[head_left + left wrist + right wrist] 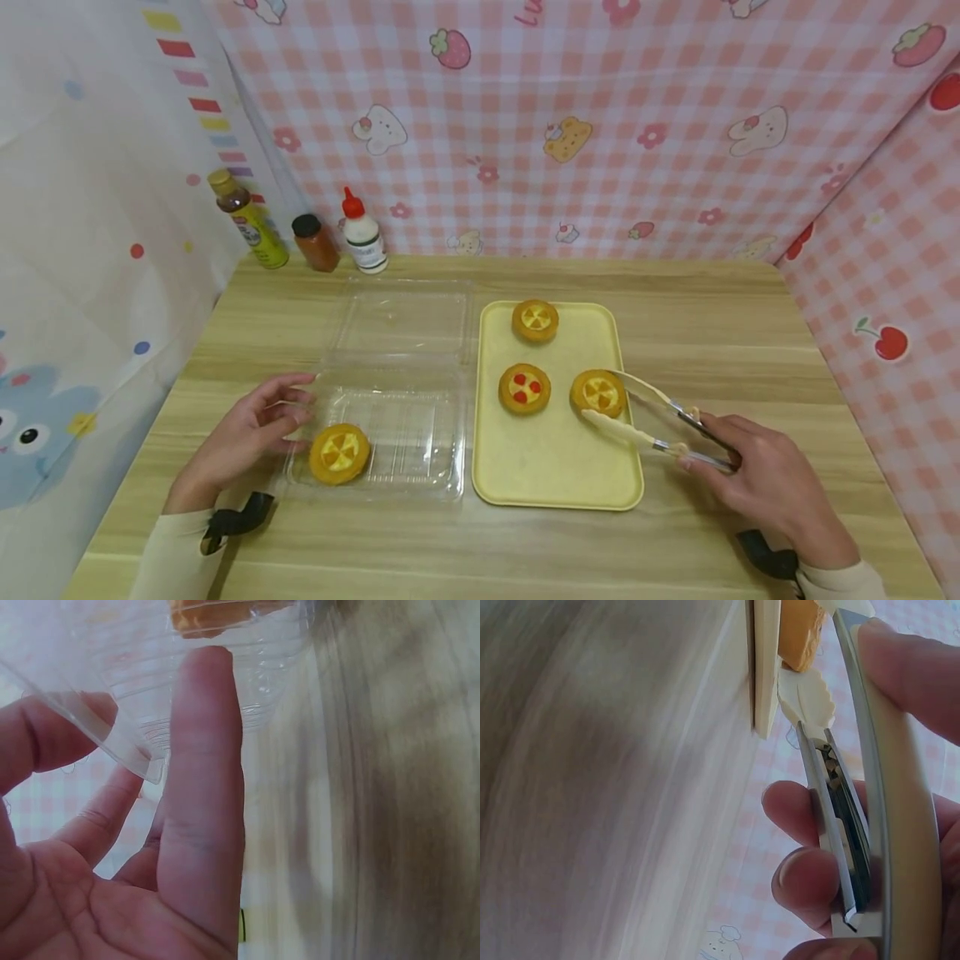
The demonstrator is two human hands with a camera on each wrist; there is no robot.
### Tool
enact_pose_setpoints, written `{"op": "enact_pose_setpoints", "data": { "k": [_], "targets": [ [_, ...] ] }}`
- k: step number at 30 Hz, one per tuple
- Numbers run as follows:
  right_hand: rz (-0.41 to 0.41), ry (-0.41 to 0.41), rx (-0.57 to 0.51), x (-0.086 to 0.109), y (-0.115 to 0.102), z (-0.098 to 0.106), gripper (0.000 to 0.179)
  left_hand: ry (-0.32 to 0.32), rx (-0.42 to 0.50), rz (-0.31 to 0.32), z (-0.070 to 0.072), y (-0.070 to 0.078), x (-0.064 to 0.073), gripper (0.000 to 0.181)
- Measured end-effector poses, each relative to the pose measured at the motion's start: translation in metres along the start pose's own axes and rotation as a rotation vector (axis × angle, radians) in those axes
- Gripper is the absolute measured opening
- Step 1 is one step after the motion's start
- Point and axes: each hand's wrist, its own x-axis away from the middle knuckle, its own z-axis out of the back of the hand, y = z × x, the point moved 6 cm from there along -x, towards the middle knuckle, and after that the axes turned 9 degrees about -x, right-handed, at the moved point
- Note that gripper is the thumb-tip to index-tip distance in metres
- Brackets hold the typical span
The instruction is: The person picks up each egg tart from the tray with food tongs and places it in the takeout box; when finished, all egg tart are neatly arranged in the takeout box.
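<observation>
Gripping tongs (678, 411) around a tart (597, 394) on the yellow tray (555, 487)

At far left, a printed cloth (67, 208) is cut off by the frame. Against the table's (675, 550) back edge stand a sauce bottle (251, 223), a dark-lidded jar (317, 246) and a white squeeze bottle (366, 242); both bottles carry labels, the lettering too small to read. The left hand (251, 429) has its fingers loosely spread at the rim of a clear, open container (456, 471); whether they press the plastic is hard to tell. One tart (340, 454) sits in its near left corner; the left wrist view cuts that tart off at the top, blurred through plastic. Above, on the checked cloth (487, 108), pink letters read "Lu", cropped by the top edge. The tray bears a red-dotted tart (524, 388), another tart (536, 317) behind it and, at right, the one between the tong ends. The right hand (776, 471) holds the tongs; in the right wrist view its palm is largely hidden and the tart cropped.
</observation>
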Motion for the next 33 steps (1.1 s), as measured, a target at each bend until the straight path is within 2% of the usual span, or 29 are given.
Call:
{"op": "enact_pose_setpoints", "data": {
  "k": [9, 15, 24, 33],
  "targets": [
    [-0.016, 0.005, -0.006, 0.0, 0.002, 0.004, 0.064, 0.009, -0.004, 0.011, -0.001, -0.004, 0.0, 0.054],
    [0.011, 0.029, 0.003, -0.003, -0.002, 0.008, 0.063, 0.006, -0.002, 0.006, -0.002, -0.004, 0.001, 0.053],
    [0.082, 0.061, -0.007, -0.019, -0.014, 0.013, 0.059, 0.014, -0.005, 0.01, -0.002, -0.003, 0.004, 0.055],
    [0.148, 0.062, -0.062, -0.041, -0.035, 0.002, 0.059, 0.021, -0.002, -0.004, -0.001, -0.004, 0.004, 0.055]
  ]
}}
